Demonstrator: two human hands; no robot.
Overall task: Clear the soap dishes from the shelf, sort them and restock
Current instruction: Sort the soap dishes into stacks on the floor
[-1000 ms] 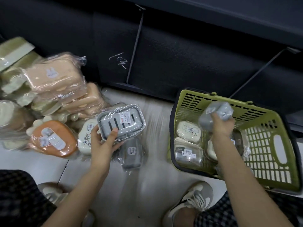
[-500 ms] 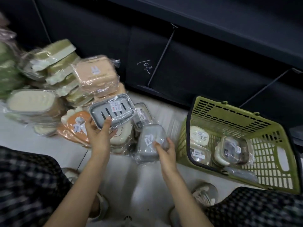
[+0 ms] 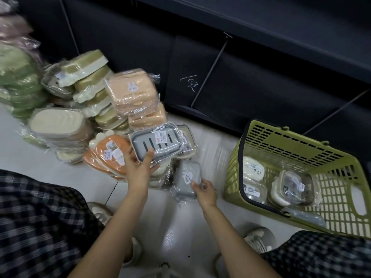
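Note:
My left hand (image 3: 138,169) grips a wrapped grey slotted soap dish (image 3: 156,142) above the floor pile, thumb on its top face. My right hand (image 3: 205,190) holds a smaller grey wrapped soap dish (image 3: 186,178) low over the white floor, just right of the pile. Stacks of wrapped dishes stand at left: peach rabbit ones (image 3: 131,91), olive and cream ones (image 3: 84,65), an orange one (image 3: 109,153), a cream oval one (image 3: 55,122). A green basket (image 3: 297,145) at right holds several more wrapped dishes (image 3: 253,168).
A dark empty shelf unit (image 3: 230,81) with a chalk mark runs along the back. Green wrapped packs (image 3: 16,77) are heaped at far left. My checked trouser legs and pale shoes (image 3: 257,237) fill the bottom of the view.
My right hand lifted a grey dish out of the basket, carried it left and lowered it beside the pile. My left hand kept holding the slotted dish over the pile.

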